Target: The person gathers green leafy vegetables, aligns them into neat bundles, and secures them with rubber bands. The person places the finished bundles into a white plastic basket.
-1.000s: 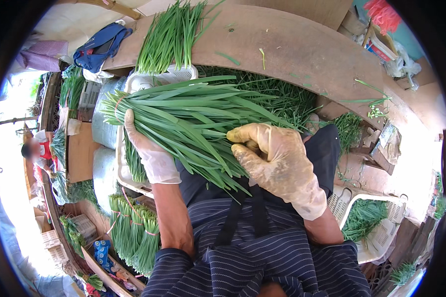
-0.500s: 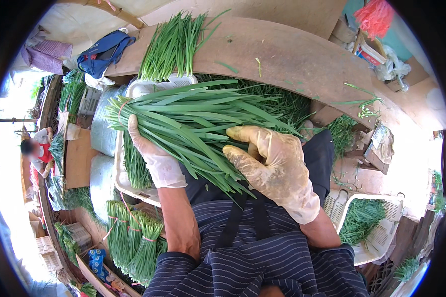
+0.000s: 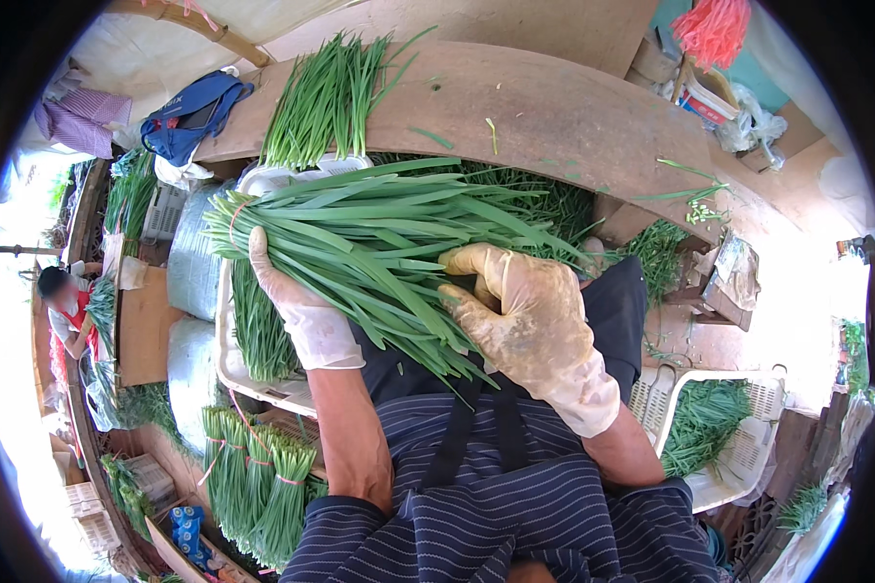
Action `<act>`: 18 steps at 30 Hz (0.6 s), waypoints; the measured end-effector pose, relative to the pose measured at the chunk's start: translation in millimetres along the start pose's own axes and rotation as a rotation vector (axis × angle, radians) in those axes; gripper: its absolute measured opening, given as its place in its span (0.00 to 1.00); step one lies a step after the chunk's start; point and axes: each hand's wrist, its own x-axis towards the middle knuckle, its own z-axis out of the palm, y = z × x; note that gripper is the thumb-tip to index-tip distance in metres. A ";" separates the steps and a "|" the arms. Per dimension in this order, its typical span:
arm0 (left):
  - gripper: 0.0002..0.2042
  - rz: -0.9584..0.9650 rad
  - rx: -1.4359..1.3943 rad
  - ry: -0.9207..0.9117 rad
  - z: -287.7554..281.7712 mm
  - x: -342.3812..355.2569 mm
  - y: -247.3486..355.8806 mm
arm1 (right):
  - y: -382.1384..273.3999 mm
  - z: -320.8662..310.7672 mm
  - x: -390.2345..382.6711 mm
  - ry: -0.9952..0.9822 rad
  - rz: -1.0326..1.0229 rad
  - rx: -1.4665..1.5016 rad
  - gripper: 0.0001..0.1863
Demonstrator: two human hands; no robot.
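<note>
One bunch point(image 3: 389, 233) held over the lap point(image 3: 614, 316)

Counted: one bunch in hand, one loose pile point(image 3: 326, 107) on the board point(image 3: 574, 107), at least four tied bunches point(image 3: 284, 505) at lower left, two wrapped rolls point(image 3: 197, 257) at left, one backpack point(image 3: 187, 121) and one basket point(image 3: 760, 442) of leaves at right.

The bunch is long, flat and green, pale at its stem ends, with one reddish band point(image 3: 233, 222) near them; its leaves fan rightward.

The gloved left hand point(image 3: 299, 309) grips it near the band, thumb on top, other fingers hidden. The gloved right hand point(image 3: 530, 311) has thumb and forefinger apart at the leaves' lower edge.
</note>
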 end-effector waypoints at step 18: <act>0.29 -0.029 -0.004 0.001 -0.8 5.5 -8.9 | 14.9 10.0 9.2 0.045 -0.083 -0.230 0.06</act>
